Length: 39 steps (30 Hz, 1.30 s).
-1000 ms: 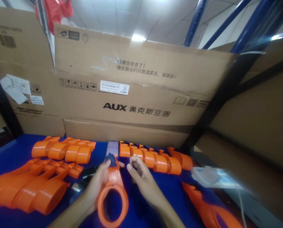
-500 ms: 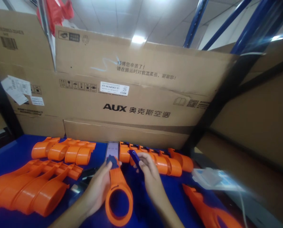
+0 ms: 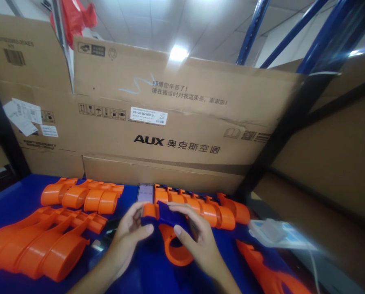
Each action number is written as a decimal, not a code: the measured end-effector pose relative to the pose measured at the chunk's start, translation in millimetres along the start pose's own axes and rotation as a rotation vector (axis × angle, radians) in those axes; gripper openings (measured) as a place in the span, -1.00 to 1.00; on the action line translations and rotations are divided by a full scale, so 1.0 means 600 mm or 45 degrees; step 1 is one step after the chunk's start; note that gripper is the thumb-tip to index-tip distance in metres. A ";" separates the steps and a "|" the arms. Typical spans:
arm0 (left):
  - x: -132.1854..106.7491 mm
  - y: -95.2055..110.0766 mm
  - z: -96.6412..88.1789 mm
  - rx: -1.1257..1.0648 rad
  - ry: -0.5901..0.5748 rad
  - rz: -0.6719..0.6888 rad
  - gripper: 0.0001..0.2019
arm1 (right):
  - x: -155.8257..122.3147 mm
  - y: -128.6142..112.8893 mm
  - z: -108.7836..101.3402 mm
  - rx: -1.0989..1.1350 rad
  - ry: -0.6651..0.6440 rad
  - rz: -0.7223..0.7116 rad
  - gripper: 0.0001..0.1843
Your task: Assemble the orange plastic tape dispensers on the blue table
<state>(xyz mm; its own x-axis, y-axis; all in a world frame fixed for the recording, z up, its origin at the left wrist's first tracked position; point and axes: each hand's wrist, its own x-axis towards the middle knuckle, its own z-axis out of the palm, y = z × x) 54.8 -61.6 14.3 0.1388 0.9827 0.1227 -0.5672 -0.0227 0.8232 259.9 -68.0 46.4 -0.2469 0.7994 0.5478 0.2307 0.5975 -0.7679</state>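
My left hand (image 3: 129, 234) is closed around the narrow end of an orange plastic part with a ring (image 3: 180, 260); a dark blue bit shows beside my thumb. The ring points down and to the right, below my hands. In my right hand (image 3: 199, 239), a flat blue plastic piece (image 3: 167, 215) is pinched between thumb and fingers. It lies against the orange part's narrow end or just over it; whether the two are joined I cannot tell. Both hands are close together above the blue table surface.
Orange ringed parts (image 3: 58, 255) stand in rows at left, with another row (image 3: 208, 212) behind my right hand. A phone (image 3: 145, 193) leans at the back. One orange part (image 3: 271, 271) lies front right, near a plastic box (image 3: 271, 232). A cardboard wall (image 3: 109, 139) closes the back.
The orange part has turned, its ring swinging right and away from me. My right hand has moved left, bringing the blue piece from beside the orange part up against its narrow end.
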 end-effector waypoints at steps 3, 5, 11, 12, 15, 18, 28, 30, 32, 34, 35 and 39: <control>-0.001 0.002 0.001 0.023 -0.001 0.008 -0.51 | 0.001 0.000 -0.003 -0.047 -0.027 -0.009 -0.65; -0.001 0.002 0.001 0.026 -0.017 0.013 -0.51 | 0.001 0.000 -0.004 -0.079 -0.042 -0.006 -0.66; -0.001 0.004 -0.001 0.015 -0.017 0.022 -0.49 | 0.002 0.002 -0.004 -0.110 -0.058 0.002 -0.66; -0.001 0.004 -0.002 0.011 -0.017 0.021 -0.48 | 0.002 0.003 -0.004 -0.114 -0.061 0.004 -0.65; 0.000 0.003 -0.003 -0.003 -0.041 0.036 -0.45 | -0.001 0.007 -0.002 -0.114 -0.067 0.013 -0.61; 0.002 0.003 -0.006 -0.009 -0.089 0.084 -0.41 | -0.005 0.009 -0.002 -0.162 -0.027 0.007 -0.49; 0.000 0.005 -0.018 0.088 -0.200 0.256 -0.30 | -0.006 0.011 -0.003 -0.557 -0.032 -0.206 -0.28; 0.003 0.005 -0.018 0.155 -0.154 0.271 -0.34 | -0.006 0.015 0.001 -0.638 -0.027 -0.271 -0.30; 0.006 0.004 -0.017 0.270 -0.084 0.278 -0.42 | -0.005 0.019 0.004 -0.710 -0.021 -0.342 -0.36; 0.009 0.002 -0.018 0.394 -0.013 0.302 -0.52 | -0.003 0.022 0.008 -0.772 -0.022 -0.405 -0.39; 0.010 0.001 -0.018 0.447 0.019 0.319 -0.56 | -0.003 0.024 0.009 -0.795 -0.030 -0.426 -0.38; 0.009 -0.003 -0.022 0.550 0.123 0.363 -0.61 | -0.004 0.024 0.011 -0.822 -0.062 -0.459 -0.35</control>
<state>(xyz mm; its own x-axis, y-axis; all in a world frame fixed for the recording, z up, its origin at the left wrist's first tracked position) 45.8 -53.8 6.3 -0.0593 0.9385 0.3401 -0.1827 -0.3451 0.9206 257.7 -61.7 31.7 -0.4501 0.5515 0.7024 0.6313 0.7528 -0.1864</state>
